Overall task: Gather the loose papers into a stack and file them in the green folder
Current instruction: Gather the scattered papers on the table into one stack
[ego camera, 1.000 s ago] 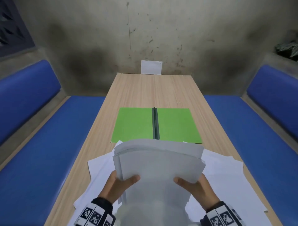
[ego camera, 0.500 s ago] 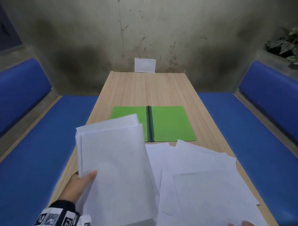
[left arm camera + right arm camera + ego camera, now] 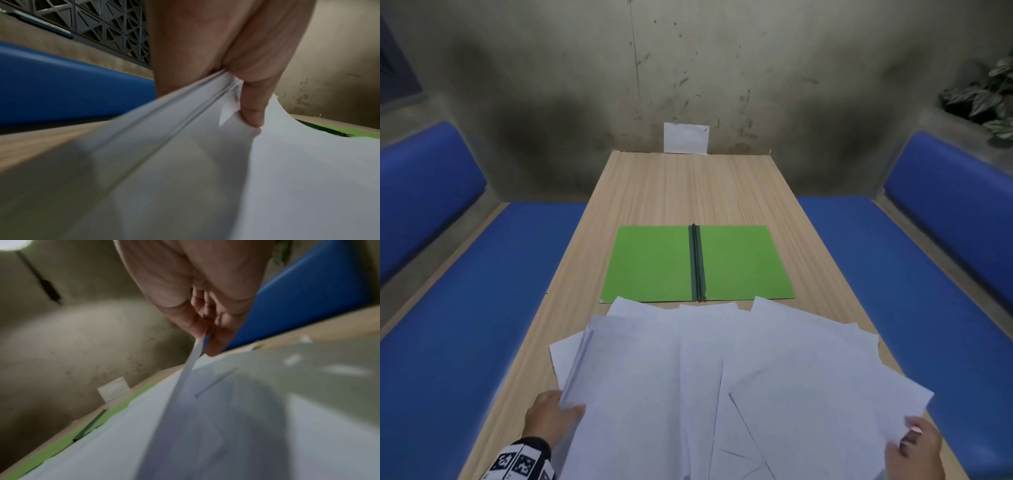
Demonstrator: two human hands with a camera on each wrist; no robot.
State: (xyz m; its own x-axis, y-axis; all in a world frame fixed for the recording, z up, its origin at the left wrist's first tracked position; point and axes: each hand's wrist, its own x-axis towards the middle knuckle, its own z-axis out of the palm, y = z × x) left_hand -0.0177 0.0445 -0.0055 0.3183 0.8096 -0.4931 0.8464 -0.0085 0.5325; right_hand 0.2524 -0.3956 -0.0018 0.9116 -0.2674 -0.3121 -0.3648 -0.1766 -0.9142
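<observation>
Gathering is under way: the left hand (image 3: pixel 553 416) pinches a sheaf (image 3: pixel 626 394) at lower left, the right hand (image 3: pixel 916 452) pinches loose papers (image 3: pixel 808 370) at lower right. Next, square them, then move up-frame to the open folder (image 3: pixel 654 263), centre on the surface (image 3: pixel 688 192).

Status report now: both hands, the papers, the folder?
Left hand grips gathered stack. Right hand pinches loose sheet. Green folder open, flat, empty. Nothing in the way.

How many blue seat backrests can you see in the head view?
2: the left backrest stands left of the table, the right backrest stands right of it.
</observation>
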